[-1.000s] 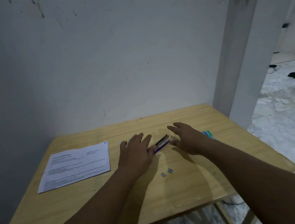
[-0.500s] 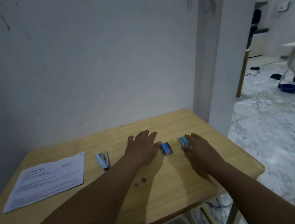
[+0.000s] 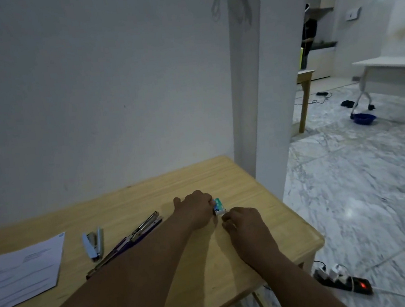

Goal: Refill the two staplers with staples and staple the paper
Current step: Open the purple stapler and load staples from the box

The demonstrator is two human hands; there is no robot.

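I see the wooden counter [image 3: 131,206] with the paper [image 3: 20,272] at its left edge. The purple stapler [image 3: 130,239] lies swung open beside the pale blue stapler [image 3: 94,242]. My left hand [image 3: 195,211] grips the staple box [image 3: 219,205] — right hand [image 3: 245,224] pinches its near end.

Teal staple box [image 3: 218,204], purple stapler [image 3: 135,236]

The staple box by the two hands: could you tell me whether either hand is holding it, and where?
The left hand grips the staple box at its left end; the right hand pinches its near right corner. The box sits low over the table.
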